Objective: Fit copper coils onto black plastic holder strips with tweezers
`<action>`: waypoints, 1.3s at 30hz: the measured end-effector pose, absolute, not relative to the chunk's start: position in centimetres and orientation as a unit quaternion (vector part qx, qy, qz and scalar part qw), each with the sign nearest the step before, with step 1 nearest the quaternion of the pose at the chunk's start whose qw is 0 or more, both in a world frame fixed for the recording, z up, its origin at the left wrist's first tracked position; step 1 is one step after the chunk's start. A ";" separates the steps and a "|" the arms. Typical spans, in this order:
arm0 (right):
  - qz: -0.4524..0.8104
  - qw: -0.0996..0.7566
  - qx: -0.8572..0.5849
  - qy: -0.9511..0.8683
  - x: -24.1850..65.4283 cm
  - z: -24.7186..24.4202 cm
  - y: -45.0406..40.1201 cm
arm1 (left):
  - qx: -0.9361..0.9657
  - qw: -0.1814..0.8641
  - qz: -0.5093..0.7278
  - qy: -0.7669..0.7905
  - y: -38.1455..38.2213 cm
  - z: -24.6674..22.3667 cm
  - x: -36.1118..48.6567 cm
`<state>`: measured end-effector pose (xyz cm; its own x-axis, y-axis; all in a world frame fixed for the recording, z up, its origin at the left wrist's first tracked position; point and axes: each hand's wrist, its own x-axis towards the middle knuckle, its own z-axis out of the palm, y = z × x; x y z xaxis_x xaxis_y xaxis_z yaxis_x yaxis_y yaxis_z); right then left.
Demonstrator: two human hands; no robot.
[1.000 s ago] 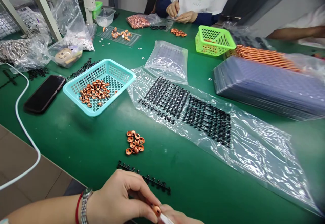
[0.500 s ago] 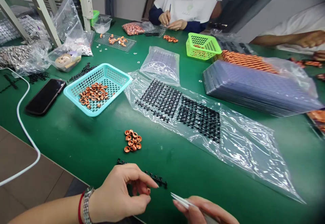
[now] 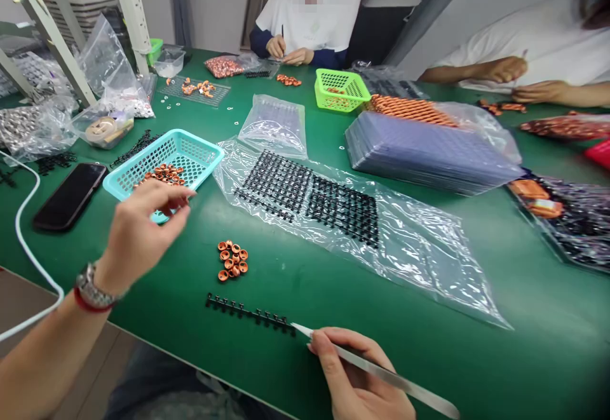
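Observation:
My left hand point(image 3: 143, 232) is raised near the front edge of the turquoise basket point(image 3: 112, 182), fingertips pinched; whatever they may hold is too small to name. Copper-coloured cups point(image 3: 164, 174) lie in that basket, partly hidden by the hand. My right hand point(image 3: 355, 369) grips metal tweezers point(image 3: 376, 371), their tips at the right end of a black toothed strip point(image 3: 248, 312) on the green table. Behind the strip sits a small pile of copper cups point(image 3: 232, 260). Rows of black strips point(image 3: 343, 210) rest on clear plastic film point(image 3: 429, 248).
A phone point(image 3: 71, 196) and white cable point(image 3: 23, 242) lie at left. Stacked clear trays point(image 3: 429, 153) and a green basket point(image 3: 340, 89) stand farther back. Two people work across the table; a tray of black parts point(image 3: 581, 216) is at right.
My left hand has moved up and left from the black strip to the turquoise basket. The tweezers now meet the strip's end. The view has shifted to the right.

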<state>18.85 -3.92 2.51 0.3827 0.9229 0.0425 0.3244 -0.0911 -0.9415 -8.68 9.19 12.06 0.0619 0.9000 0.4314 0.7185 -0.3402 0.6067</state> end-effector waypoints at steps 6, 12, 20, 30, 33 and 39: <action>0.301 0.461 -0.702 -0.451 18.4 2.0 -3.9 | 0.819 0.031 0.274 0.503 9.6 10.8 -7.7; 0.325 0.449 -0.727 -0.406 18.1 2.5 -3.9 | 0.859 0.198 0.121 0.456 7.3 7.6 -5.1; 0.270 0.454 -0.699 -0.482 17.7 1.8 -3.7 | 0.853 0.238 0.187 0.425 4.8 7.6 -3.8; 0.225 0.488 -0.652 -0.535 17.6 1.9 -3.3 | 0.876 0.285 0.220 0.321 0.8 4.8 -0.5; 0.228 0.513 -0.615 -0.554 17.5 2.2 -3.2 | 0.863 0.322 0.220 0.321 1.2 4.8 -0.6; 0.260 0.534 -0.577 -0.560 17.7 2.0 -3.4 | 0.852 0.347 0.227 0.319 1.4 4.9 -0.6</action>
